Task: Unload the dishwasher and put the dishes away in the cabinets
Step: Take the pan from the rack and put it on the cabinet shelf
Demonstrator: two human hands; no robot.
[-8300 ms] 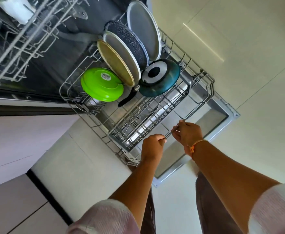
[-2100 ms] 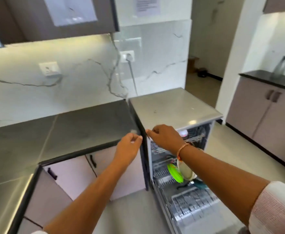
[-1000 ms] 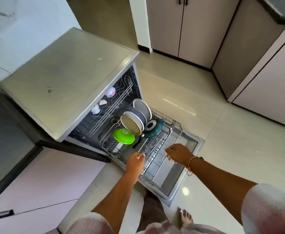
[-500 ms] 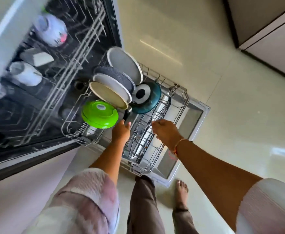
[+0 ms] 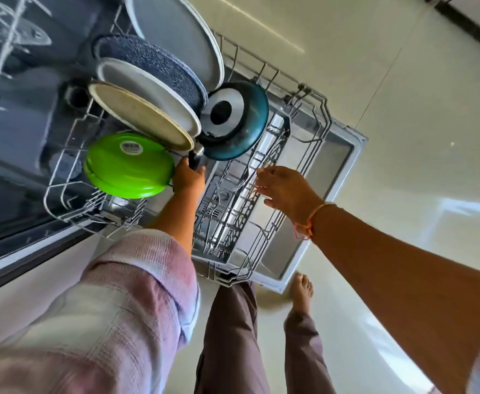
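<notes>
The left hand (image 5: 189,177) is gripping the teal pan (image 5: 233,120) by its handle (image 5: 195,162), the right hand (image 5: 287,191) is hovering open, and a skewed lift is risking knocking the beige plate (image 5: 142,118).

Lower rack (image 5: 315,109) sits over open door (image 5: 338,163); in it, 4 plates (image 5: 153,81) stand on edge in a row at rear-L, bowl (image 5: 128,164) just in front, pan (image 5: 233,120) touching on R, its handle meeting L hand (image 5: 189,179); R hand (image 5: 287,190) above rack front.

Glossy cream floor tiles (image 5: 403,95) with thin grout lines catch a bright patch of window light (image 5: 460,214). A dark skirting strip (image 5: 471,29) crosses the top right corner. Below, mauve trousers (image 5: 230,336) and one bare foot (image 5: 302,291).
</notes>
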